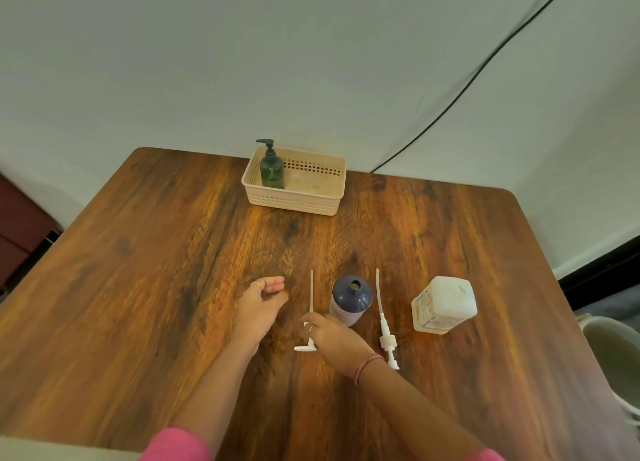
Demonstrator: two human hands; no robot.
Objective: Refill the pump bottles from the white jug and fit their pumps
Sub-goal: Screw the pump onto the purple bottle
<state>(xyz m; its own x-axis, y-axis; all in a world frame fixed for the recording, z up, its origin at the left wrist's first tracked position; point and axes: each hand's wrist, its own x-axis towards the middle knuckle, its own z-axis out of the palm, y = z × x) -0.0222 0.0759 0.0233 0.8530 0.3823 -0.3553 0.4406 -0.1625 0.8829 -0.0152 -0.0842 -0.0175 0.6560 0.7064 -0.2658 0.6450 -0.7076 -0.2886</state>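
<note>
A purple-topped bottle [350, 299] stands upright on the table with its neck uncovered. The white jug [444, 304] stands to its right. Two white pumps lie flat, one on each side of the bottle. My right hand [334, 336] pinches the left pump [310, 317] near its collar, tube pointing away from me. The right pump [385, 325] lies untouched between bottle and jug. My left hand [262, 303] hovers over the table left of the pumps, fingers loosely curled and holding nothing. A dark green pump bottle [272, 168] with its pump fitted stands in the basket.
A beige slotted basket [304, 197] sits at the table's [138, 270] far edge against the wall. A black cable [485, 66] runs down the wall at the right. A pale bin [613, 350] stands beside the table's right edge.
</note>
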